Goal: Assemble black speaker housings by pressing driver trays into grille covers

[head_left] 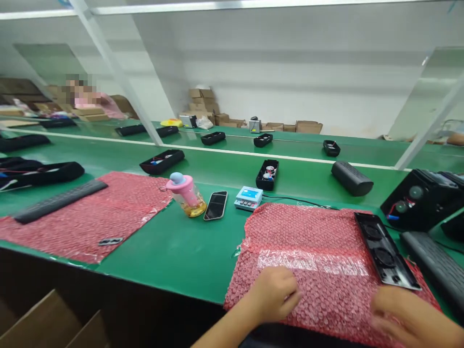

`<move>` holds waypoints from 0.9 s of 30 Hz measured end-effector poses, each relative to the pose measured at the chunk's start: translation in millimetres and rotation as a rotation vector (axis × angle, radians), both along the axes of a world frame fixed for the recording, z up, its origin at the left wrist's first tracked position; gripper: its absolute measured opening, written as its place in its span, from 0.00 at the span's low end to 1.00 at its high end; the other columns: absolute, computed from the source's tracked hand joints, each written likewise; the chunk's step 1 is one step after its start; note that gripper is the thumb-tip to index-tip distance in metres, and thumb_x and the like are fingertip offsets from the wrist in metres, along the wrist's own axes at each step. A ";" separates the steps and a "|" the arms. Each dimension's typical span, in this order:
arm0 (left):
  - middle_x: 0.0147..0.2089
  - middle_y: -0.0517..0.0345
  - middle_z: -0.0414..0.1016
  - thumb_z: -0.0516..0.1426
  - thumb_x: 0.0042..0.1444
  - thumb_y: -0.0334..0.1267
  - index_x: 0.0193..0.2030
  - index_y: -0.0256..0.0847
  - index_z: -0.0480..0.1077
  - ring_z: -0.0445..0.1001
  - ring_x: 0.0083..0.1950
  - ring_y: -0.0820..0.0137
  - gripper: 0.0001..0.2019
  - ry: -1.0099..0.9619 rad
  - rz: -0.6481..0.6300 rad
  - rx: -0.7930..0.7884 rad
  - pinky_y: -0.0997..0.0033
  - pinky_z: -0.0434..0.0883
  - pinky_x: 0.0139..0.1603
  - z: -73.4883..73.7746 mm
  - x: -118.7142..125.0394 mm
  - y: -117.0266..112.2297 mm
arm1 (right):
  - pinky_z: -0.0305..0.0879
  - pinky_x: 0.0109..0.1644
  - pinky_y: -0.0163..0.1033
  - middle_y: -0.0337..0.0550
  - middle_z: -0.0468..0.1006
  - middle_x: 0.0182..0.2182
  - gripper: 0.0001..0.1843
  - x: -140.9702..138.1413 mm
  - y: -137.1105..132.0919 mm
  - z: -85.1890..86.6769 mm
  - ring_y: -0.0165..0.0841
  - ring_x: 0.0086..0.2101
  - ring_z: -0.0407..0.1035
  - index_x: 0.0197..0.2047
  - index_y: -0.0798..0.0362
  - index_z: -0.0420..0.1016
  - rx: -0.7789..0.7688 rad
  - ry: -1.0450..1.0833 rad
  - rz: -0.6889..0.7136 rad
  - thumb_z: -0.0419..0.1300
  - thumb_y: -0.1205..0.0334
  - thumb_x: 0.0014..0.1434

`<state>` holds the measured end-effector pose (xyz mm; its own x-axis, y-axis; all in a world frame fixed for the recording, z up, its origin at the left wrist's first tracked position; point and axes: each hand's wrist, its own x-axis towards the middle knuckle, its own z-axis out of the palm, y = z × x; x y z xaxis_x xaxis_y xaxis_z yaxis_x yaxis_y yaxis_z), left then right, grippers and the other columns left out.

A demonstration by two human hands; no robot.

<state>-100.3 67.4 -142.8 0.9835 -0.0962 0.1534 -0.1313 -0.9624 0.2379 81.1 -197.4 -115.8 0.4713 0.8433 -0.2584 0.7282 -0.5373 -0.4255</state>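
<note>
My left hand [275,293] is over the front part of a red bubble wrap sheet [308,227], its fingers curled in and nothing visible in them. My right hand [402,311] is at the sheet's right front, smeared by motion; its fingers cannot be made out clearly. Just beyond the right hand lies a long black speaker panel [384,256] with round drivers, on the sheet's right edge. A dark ribbed cover [437,263] lies to the right of it.
A blue-and-white counter device [248,198], a phone [216,205] and a pink-lidded bottle [187,195] stand on the green bench. Black speaker housings [268,175] sit beyond. At left, another bubble wrap sheet [119,208] carries a long black bar [61,200]. A person works far left.
</note>
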 end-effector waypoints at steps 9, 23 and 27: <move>0.37 0.53 0.79 0.49 0.57 0.41 0.35 0.40 0.74 0.75 0.36 0.66 0.14 0.040 0.065 -0.038 0.72 0.67 0.32 -17.1 200.3 48.9 | 0.61 0.48 0.46 0.45 0.74 0.39 0.10 142.3 285.7 48.4 0.37 0.42 0.67 0.41 0.56 0.71 -0.094 -0.659 0.503 0.56 0.59 0.60; 0.35 0.65 0.79 0.51 0.58 0.40 0.32 0.46 0.71 0.75 0.38 0.74 0.09 0.021 -0.091 -0.114 0.76 0.62 0.23 -75.8 230.7 70.3 | 0.61 0.48 0.41 0.49 0.67 0.52 0.21 230.4 477.0 -0.9 0.37 0.45 0.66 0.46 0.53 0.73 -0.021 -0.792 0.770 0.55 0.46 0.59; 0.38 0.65 0.78 0.51 0.57 0.38 0.32 0.47 0.71 0.75 0.40 0.74 0.09 0.020 -0.155 -0.233 0.77 0.65 0.24 -78.4 230.2 73.7 | 0.58 0.41 0.41 0.52 0.73 0.40 0.31 217.6 468.2 -13.3 0.40 0.39 0.69 0.38 0.55 0.76 0.049 -0.809 0.606 0.47 0.37 0.59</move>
